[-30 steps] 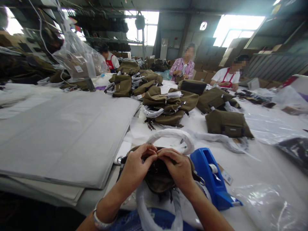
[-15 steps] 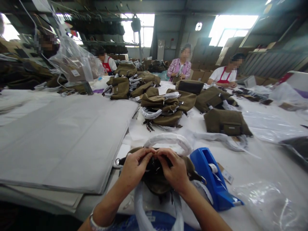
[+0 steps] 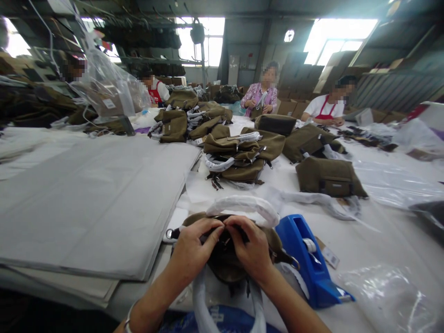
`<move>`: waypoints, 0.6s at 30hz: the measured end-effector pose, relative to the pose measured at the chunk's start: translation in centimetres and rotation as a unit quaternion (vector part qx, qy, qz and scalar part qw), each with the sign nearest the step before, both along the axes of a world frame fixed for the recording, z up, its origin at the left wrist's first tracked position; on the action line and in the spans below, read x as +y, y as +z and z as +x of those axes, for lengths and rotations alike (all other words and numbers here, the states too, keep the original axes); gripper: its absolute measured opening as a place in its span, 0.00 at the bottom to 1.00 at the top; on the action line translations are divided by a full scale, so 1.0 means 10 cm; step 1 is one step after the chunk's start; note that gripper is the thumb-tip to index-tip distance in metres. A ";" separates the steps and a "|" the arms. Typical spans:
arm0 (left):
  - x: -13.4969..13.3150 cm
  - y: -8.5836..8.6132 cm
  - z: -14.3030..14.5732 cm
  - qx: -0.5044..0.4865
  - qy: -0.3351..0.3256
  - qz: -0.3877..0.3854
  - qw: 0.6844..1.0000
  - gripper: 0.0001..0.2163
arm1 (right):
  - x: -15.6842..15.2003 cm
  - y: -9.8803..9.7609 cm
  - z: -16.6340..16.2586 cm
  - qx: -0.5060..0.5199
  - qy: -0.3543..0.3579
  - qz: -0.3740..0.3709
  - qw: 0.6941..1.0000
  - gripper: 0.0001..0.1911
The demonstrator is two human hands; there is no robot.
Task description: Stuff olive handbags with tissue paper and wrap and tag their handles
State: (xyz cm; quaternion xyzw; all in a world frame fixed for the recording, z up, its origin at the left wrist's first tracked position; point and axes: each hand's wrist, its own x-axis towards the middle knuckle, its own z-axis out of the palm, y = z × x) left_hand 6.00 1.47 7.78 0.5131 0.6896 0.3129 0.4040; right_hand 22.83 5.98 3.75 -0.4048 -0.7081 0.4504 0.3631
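An olive handbag (image 3: 227, 273) stands in front of me, its zipped top opening facing up. Its two handles are wrapped in white; the far wrapped handle (image 3: 249, 203) arches behind the opening and the near one hangs toward me. My left hand (image 3: 197, 238) pinches at the middle of the bag's top edge, thumb against fingertips. Right beside it, my right hand (image 3: 251, 245) pinches the same edge, and the fingertips of both nearly meet. What lies exactly between the fingertips is too small to make out; it looks like the zipper edge.
A blue tape dispenser (image 3: 308, 263) stands right of the bag, by a paper tag (image 3: 329, 254). Large white sheets (image 3: 90, 208) are stacked at left. Olive bags (image 3: 239, 155) pile up ahead, another bag (image 3: 329, 178) lies right. Clear plastic (image 3: 388, 296) lies front right. Several people sit or stand beyond.
Both hands stay pinched at the bag's top edge, shifted only slightly. More of the dark opening shows between them. The view has moved a little.
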 end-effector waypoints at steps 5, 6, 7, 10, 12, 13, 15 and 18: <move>0.00 0.01 0.03 0.004 -0.008 0.023 1.000 0.08 | 0.02 0.00 0.00 0.014 -0.003 -0.031 0.999 0.08; 0.00 0.01 0.03 0.004 -0.009 0.024 1.000 0.08 | 0.03 0.00 0.00 0.016 -0.001 -0.032 0.999 0.08; -0.01 0.00 0.03 0.003 -0.007 0.025 1.000 0.08 | 0.03 0.00 0.00 0.017 0.001 -0.033 0.999 0.08; -0.02 -0.03 0.03 0.000 -0.001 0.029 1.000 0.08 | 0.04 0.00 0.00 0.020 0.001 -0.029 0.999 0.08; -0.03 -0.05 0.04 0.002 0.012 0.028 1.000 0.08 | 0.04 0.00 0.01 0.017 0.000 -0.030 0.999 0.07; -0.03 -0.05 0.05 0.003 0.024 0.027 0.999 0.07 | 0.04 0.00 0.02 0.016 -0.001 -0.032 0.999 0.07; -0.03 -0.04 0.06 0.006 0.047 0.020 0.999 0.06 | 0.04 0.01 0.03 0.013 -0.003 -0.040 0.999 0.07; -0.03 -0.02 0.07 0.003 0.052 0.012 0.999 0.04 | 0.04 0.01 0.03 0.008 -0.005 -0.045 0.999 0.06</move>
